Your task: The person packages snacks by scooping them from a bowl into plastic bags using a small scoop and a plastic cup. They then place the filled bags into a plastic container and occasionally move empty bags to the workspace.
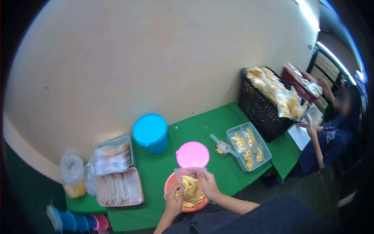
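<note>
My left hand (173,200) and my right hand (209,188) hold a clear plastic bag (189,186) between them, one at each side. Yellow snack pieces that look like short sticks fill its lower part. Directly beneath is an orange-pink tub (168,184) with more of the snack inside, partly hidden by the bag and my hands. Just beyond it lies a round pink lid (193,155). The fingers of both hands are closed on the bag's edges.
To the right are clear scoops (223,146) and a tray (267,156) of filled bags. A black basket (260,111) heaped with bags stands behind, near another person (331,134). A blue lidded bucket (150,134) and trays of flat packets (120,189) are at left.
</note>
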A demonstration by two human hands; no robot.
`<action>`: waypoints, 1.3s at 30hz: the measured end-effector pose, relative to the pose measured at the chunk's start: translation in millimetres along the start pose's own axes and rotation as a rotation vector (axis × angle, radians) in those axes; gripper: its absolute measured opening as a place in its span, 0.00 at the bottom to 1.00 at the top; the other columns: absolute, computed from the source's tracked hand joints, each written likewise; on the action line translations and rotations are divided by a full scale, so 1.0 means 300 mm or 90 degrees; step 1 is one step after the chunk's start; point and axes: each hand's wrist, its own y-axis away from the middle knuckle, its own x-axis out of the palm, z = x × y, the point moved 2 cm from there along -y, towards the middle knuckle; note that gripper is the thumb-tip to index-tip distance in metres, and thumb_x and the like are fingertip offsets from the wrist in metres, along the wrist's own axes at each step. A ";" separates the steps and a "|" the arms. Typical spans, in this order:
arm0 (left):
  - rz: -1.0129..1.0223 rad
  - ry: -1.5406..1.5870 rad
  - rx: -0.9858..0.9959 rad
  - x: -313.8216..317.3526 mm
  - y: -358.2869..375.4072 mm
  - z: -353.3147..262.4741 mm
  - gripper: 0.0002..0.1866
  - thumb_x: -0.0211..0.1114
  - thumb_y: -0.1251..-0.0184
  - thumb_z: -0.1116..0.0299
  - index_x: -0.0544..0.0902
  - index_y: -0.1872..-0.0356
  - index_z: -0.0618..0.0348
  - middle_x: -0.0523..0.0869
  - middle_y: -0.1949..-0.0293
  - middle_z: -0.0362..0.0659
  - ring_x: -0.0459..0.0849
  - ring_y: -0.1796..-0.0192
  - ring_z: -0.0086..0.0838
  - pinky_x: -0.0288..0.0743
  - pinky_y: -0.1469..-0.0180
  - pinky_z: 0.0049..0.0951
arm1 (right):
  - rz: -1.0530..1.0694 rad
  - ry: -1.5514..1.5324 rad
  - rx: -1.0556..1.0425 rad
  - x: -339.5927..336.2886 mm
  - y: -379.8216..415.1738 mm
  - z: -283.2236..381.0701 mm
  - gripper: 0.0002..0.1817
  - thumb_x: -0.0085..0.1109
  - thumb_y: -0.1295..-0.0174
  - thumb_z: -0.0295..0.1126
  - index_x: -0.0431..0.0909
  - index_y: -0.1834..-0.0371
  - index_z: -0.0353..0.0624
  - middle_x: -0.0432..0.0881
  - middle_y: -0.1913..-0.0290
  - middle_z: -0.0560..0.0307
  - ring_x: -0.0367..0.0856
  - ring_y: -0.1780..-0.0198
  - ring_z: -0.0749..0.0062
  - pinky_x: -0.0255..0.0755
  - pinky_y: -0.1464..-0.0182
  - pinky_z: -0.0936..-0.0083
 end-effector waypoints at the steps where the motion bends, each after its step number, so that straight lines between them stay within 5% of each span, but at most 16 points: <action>1: -0.051 -0.025 0.019 -0.001 0.006 0.044 0.07 0.57 0.29 0.71 0.76 0.63 0.66 0.80 0.68 0.46 0.81 0.63 0.33 0.73 0.58 0.30 | -0.023 -0.013 -0.004 0.011 0.008 0.014 0.20 0.45 0.24 0.42 0.75 0.48 0.34 0.81 0.63 0.60 0.77 0.59 0.82 0.72 0.56 0.80; 4: -0.081 0.076 -0.105 -0.018 0.011 0.074 0.05 0.53 0.27 0.73 0.74 0.63 0.64 0.77 0.68 0.40 0.74 0.65 0.20 0.70 0.60 0.22 | 0.017 0.090 0.022 0.012 0.028 -0.098 0.17 0.47 0.25 0.42 0.73 0.50 0.36 0.79 0.56 0.62 0.76 0.56 0.81 0.71 0.53 0.82; 5: -0.120 0.075 -0.051 -0.011 -0.002 0.076 0.06 0.54 0.26 0.73 0.73 0.64 0.63 0.77 0.69 0.39 0.73 0.66 0.17 0.69 0.63 0.20 | 0.013 0.090 0.041 0.018 0.041 -0.115 0.16 0.47 0.25 0.42 0.72 0.60 0.38 0.75 0.64 0.66 0.72 0.62 0.85 0.68 0.59 0.84; 9: -0.100 0.002 -0.031 -0.011 -0.001 0.069 0.06 0.54 0.25 0.73 0.73 0.64 0.64 0.78 0.69 0.39 0.75 0.66 0.19 0.71 0.61 0.22 | 0.062 0.068 0.133 0.020 0.064 -0.131 0.17 0.47 0.25 0.42 0.73 0.63 0.39 0.70 0.70 0.68 0.67 0.67 0.87 0.64 0.64 0.85; 15: -0.171 0.096 -0.088 -0.018 0.005 0.071 0.07 0.54 0.25 0.72 0.74 0.63 0.64 0.78 0.70 0.40 0.76 0.66 0.21 0.71 0.60 0.23 | 0.062 0.179 0.061 -0.004 0.050 -0.113 0.18 0.46 0.24 0.40 0.73 0.68 0.38 0.64 0.78 0.69 0.62 0.72 0.87 0.59 0.71 0.80; 19: -0.075 0.177 -0.185 -0.027 0.005 0.064 0.09 0.57 0.26 0.69 0.71 0.54 0.63 0.81 0.61 0.45 0.80 0.58 0.25 0.74 0.53 0.26 | 0.093 0.303 -0.057 -0.034 0.051 -0.104 0.15 0.47 0.26 0.35 0.72 0.68 0.36 0.69 0.77 0.55 0.68 0.74 0.73 0.63 0.70 0.74; 21: -0.232 0.738 -0.077 -0.006 -0.030 0.029 0.25 0.62 0.30 0.67 0.61 0.39 0.57 0.77 0.45 0.53 0.79 0.43 0.36 0.76 0.45 0.34 | 0.101 0.325 -0.083 -0.041 0.050 -0.092 0.13 0.48 0.27 0.34 0.72 0.68 0.36 0.70 0.76 0.52 0.70 0.74 0.67 0.65 0.69 0.72; 22: -0.226 0.740 -0.080 -0.007 -0.029 0.040 0.25 0.62 0.30 0.67 0.61 0.39 0.57 0.77 0.45 0.53 0.79 0.43 0.36 0.76 0.45 0.34 | 0.111 0.330 -0.130 -0.040 0.047 -0.087 0.13 0.49 0.28 0.33 0.72 0.68 0.36 0.71 0.75 0.50 0.71 0.73 0.63 0.65 0.68 0.70; 24: 0.025 0.600 -0.097 -0.002 -0.020 0.084 0.41 0.68 0.36 0.68 0.47 0.30 0.52 0.69 0.36 0.54 0.70 0.33 0.40 0.70 0.35 0.38 | 0.116 0.337 -0.181 -0.045 0.055 -0.080 0.12 0.50 0.29 0.32 0.72 0.68 0.35 0.72 0.74 0.49 0.73 0.71 0.60 0.66 0.67 0.68; 25: 0.051 0.524 -0.216 -0.002 -0.006 0.133 0.43 0.71 0.40 0.72 0.51 0.30 0.58 0.69 0.35 0.54 0.71 0.34 0.40 0.70 0.34 0.39 | 0.114 0.315 -0.175 -0.037 0.060 -0.085 0.13 0.52 0.29 0.33 0.72 0.69 0.35 0.71 0.75 0.50 0.72 0.72 0.60 0.66 0.67 0.69; 30: -0.035 0.476 -0.219 0.015 -0.017 0.132 0.37 0.73 0.44 0.77 0.62 0.36 0.69 0.75 0.40 0.52 0.76 0.38 0.36 0.73 0.37 0.35 | 0.177 0.153 -0.039 -0.059 0.081 -0.163 0.14 0.56 0.30 0.39 0.72 0.53 0.39 0.75 0.65 0.58 0.74 0.63 0.73 0.69 0.61 0.73; 33: -0.018 0.459 -0.197 0.011 -0.035 0.123 0.37 0.74 0.45 0.78 0.63 0.36 0.67 0.77 0.43 0.50 0.79 0.41 0.35 0.73 0.38 0.34 | 0.180 0.167 -0.015 -0.057 0.105 -0.199 0.20 0.57 0.31 0.44 0.70 0.46 0.41 0.71 0.70 0.63 0.68 0.68 0.80 0.65 0.65 0.78; 35: 0.008 0.443 -0.156 0.010 -0.047 0.085 0.29 0.70 0.40 0.77 0.65 0.39 0.63 0.79 0.46 0.47 0.80 0.44 0.30 0.75 0.42 0.30 | 0.184 0.146 0.023 -0.066 0.108 -0.217 0.20 0.58 0.31 0.43 0.71 0.46 0.40 0.71 0.70 0.63 0.69 0.68 0.80 0.65 0.65 0.78; 39: 0.025 0.362 -0.275 0.001 -0.038 0.215 0.33 0.72 0.41 0.74 0.64 0.37 0.65 0.78 0.44 0.48 0.81 0.46 0.32 0.75 0.42 0.30 | 0.225 0.235 0.035 -0.096 0.088 -0.194 0.19 0.61 0.34 0.41 0.74 0.47 0.39 0.74 0.69 0.62 0.72 0.67 0.78 0.68 0.64 0.77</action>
